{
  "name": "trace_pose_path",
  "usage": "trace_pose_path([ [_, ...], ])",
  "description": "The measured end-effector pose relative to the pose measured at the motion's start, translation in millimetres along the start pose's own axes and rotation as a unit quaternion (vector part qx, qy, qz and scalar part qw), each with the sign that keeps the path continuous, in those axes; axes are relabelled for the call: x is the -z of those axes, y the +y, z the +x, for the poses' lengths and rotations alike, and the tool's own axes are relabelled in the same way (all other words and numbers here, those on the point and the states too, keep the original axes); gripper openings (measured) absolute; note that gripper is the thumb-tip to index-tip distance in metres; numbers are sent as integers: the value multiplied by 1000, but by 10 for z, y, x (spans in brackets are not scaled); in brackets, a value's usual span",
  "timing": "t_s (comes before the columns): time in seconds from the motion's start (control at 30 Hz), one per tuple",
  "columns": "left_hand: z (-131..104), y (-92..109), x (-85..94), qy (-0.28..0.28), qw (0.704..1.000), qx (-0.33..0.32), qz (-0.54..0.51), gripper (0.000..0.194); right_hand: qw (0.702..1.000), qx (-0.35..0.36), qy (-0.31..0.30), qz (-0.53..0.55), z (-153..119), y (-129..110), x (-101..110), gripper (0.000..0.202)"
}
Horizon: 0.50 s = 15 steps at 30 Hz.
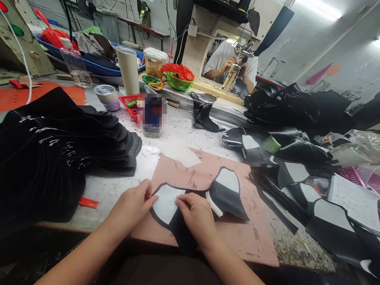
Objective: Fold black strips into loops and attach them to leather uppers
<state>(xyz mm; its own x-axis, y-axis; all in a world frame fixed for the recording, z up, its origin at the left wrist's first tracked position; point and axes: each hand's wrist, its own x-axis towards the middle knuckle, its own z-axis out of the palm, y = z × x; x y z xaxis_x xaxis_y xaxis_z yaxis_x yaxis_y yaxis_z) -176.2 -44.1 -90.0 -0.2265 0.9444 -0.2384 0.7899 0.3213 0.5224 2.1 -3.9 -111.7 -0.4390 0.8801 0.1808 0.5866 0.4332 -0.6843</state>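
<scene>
Risk first: white lining patch (165, 202) could slip off-line on the black leather piece (228, 198) if my two hands press unevenly, w/ creases as a result, I reckon. Piece lies on the pink mat (237, 237), centre of tabletop (178, 130). Left hand (133, 206) at 9 o'clock, fingers (147, 189) together, pressing the edge. Right hand (196, 213) at 3 o'clock of patch, fingers (181, 202) pinched on lining's rim.

A black leather shoe-upper piece with white lining patches (190, 198) lies flat, lining side up, on a pink scuffed cutting mat (252, 233) at the bench's near edge.
</scene>
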Motion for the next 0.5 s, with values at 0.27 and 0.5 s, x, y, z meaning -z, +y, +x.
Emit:
trace_pose_path([
  [0.27,43,-237,-107,77,966,-240,64,25,950,176,32,-256,-8,0,-75,18],
  [0.5,6,-436,-9,120,951,-281,57,29,940,143,-78,-299,-83,-210,106,45],
])
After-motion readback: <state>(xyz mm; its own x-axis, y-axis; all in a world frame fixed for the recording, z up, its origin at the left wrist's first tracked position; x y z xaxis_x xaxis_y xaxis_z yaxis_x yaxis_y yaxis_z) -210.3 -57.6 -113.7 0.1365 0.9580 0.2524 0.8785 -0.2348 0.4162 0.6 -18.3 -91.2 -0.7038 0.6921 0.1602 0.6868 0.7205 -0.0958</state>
